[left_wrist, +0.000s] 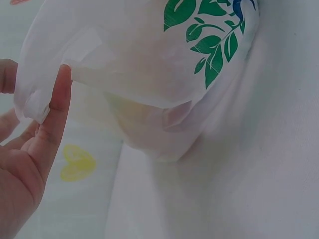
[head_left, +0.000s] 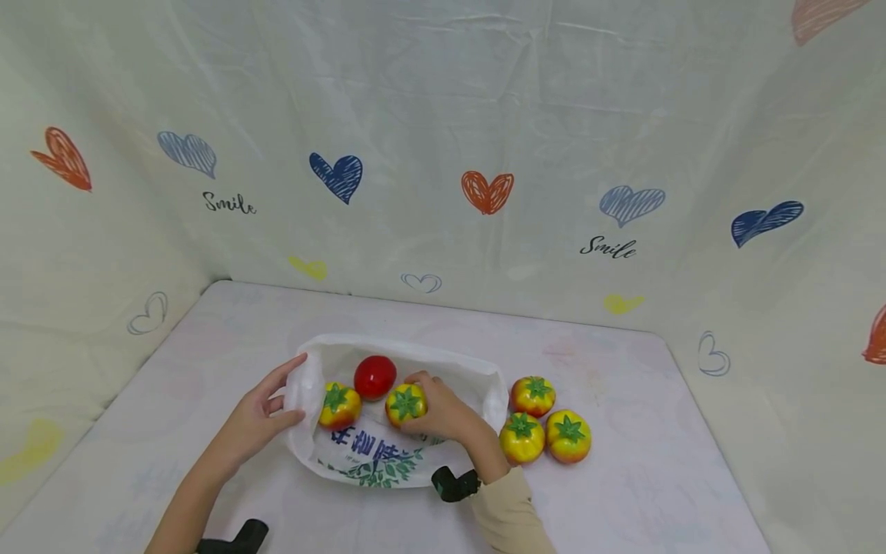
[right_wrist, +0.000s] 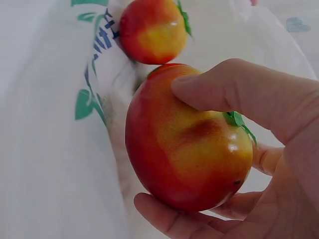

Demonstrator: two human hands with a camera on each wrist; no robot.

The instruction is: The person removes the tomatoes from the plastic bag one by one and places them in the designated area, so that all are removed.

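1 fruit (head_left: 404,405) is grasped between the thumb and curled fingers of the right hand (head_left: 444,408), within the mouth of the bag (head_left: 408,350), at the lower centre of the head frame; the bag's left rim is pinched by the left hand (head_left: 258,422), though how firmly cannot be told, the fingers being partly hidden by the white film. If that rim were let go, the limp mouth could sag and the fruit be caught on it; the right rim could be dragged inward by the right forearm, by which it is crossed; the smooth fruit might be dropped if loosely gripped; the red fruit (head_left: 374,378) and its leafy neighbour (head_left: 340,406) could then be knocked. Just beside the bag's right end 3 loose fruits (head_left: 524,440) are seen; 1 might be set rolling by the sleeve (head_left: 512,508). The held fruit is rounded and glossy; yellow is blended into red, the top is capped by green leaves, and 1 dark fleck is shown at its lower right in the right wrist frame.
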